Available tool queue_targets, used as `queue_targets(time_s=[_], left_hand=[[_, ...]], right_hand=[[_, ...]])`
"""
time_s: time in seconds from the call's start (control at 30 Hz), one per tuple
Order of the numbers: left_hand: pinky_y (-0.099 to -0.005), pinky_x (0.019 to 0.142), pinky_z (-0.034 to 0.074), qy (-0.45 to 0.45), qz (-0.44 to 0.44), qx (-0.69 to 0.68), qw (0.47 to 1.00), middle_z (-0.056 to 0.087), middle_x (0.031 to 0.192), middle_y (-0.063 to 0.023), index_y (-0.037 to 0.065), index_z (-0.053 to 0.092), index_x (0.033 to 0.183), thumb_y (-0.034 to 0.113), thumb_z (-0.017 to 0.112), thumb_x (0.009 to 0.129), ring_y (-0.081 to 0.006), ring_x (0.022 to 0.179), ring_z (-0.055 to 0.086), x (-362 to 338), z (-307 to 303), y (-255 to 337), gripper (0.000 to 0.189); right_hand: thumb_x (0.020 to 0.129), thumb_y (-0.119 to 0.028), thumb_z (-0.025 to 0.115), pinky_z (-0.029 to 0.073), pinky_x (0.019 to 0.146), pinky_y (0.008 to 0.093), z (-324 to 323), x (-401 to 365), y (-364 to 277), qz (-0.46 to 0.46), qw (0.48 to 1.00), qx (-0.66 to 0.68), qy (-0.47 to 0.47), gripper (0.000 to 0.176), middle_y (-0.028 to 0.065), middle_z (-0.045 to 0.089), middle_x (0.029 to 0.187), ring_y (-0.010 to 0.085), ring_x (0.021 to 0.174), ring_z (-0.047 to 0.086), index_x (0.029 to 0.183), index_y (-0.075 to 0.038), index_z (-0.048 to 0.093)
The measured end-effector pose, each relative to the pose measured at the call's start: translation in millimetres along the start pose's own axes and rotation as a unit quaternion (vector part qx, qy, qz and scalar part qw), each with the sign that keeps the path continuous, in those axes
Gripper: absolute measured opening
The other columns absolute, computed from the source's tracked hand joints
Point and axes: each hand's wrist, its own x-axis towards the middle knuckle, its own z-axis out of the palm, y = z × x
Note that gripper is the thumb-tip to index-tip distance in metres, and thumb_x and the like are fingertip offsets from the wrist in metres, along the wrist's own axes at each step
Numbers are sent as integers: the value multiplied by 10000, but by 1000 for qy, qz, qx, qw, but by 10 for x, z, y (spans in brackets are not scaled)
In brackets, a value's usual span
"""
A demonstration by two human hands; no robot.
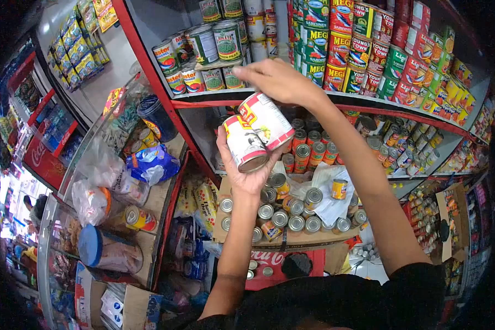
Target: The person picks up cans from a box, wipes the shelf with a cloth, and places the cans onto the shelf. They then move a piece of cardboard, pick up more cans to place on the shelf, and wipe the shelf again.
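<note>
My left hand [243, 179] is wrapped from below around two cans with white, red and yellow labels, held side by side and tilted. The front can [244, 137] shows its bare metal end toward me, and the back can [269, 118] lies against its right side. Just above them, my right hand [278, 80] has its fingers stretched out to the left and holds nothing. It overlaps the shelf edge in this view, near stacked cans of green peas [227, 44].
Sardine cans [338, 47] fill the upper right shelf. Below stands a cardboard tray [234, 234] of upright cans, with one can [339, 189] on white paper. The left counter [158, 225] carries a blue-lidded jar [107, 248], plastic bags and a yellow can [139, 218].
</note>
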Motion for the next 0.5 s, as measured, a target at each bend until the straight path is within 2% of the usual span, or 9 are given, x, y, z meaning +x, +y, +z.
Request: queue_targets(time_s=[0.07,0.1,0.17,0.23,0.3,0.33,0.4,0.47,0.5], left_hand=[[-669,997,212,1,6,-3,1000,340,1383,-166,111,322,1357,486,619,765,-407,1295,247,-6,69,-53,761],[-669,997,212,-2,8,-16,1000,340,1383,-166,111,322,1357,486,619,765,-407,1295,247,-41,121,-84,761],[-668,975,258,14,-14,-1,1000,379,1355,-168,108,345,1342,492,604,774,-397,1256,325,-45,214,-104,733],[-664,961,282,24,-35,33,999,405,1338,-162,103,391,1310,502,593,780,-384,1233,367,-25,194,-57,694],[-661,952,293,58,-14,93,994,421,1324,-159,100,424,1284,512,591,778,-375,1222,385,-29,198,-90,674],[-661,952,293,62,-14,89,994,421,1324,-159,100,424,1284,512,591,778,-375,1222,385,-42,166,-97,674],[-586,865,432,51,-43,101,993,541,1188,-115,147,521,1162,485,601,784,-329,1102,516,-50,103,-109,513],[-588,866,429,68,-51,83,993,545,1182,-118,150,522,1158,484,600,785,-328,1100,518,-59,31,-132,506],[-590,867,426,81,-59,69,993,550,1177,-120,153,522,1153,483,598,786,-327,1099,521,-67,-1,-137,499]], right_hand=[[817,-538,510,475,777,408,22,163,117,11,990,42,135,526,213,644,863,353,848,624,932,-53,680],[817,-538,510,475,777,408,63,262,171,11,991,32,127,526,213,644,863,353,848,624,932,-53,680],[813,-456,542,479,750,393,131,513,368,45,949,179,255,441,192,651,835,333,814,632,917,-49,677],[797,-329,581,482,709,356,64,745,593,23,908,178,378,326,149,663,823,270,752,639,926,-41,661],[855,-238,568,474,537,231,56,975,898,11,882,276,381,278,51,625,809,104,622,574,1035,-27,597],[861,-220,563,476,577,245,4,837,695,74,845,413,333,269,61,631,835,116,670,585,1053,-32,586],[863,-236,563,478,605,256,43,636,558,76,852,436,281,273,65,633,837,121,681,589,1046,-35,590],[879,-282,543,484,688,291,111,351,489,79,851,483,188,299,76,637,837,138,712,598,1033,-31,594],[887,-284,530,484,695,297,156,180,473,71,835,514,183,308,80,636,846,142,719,597,1029,-17,592]])
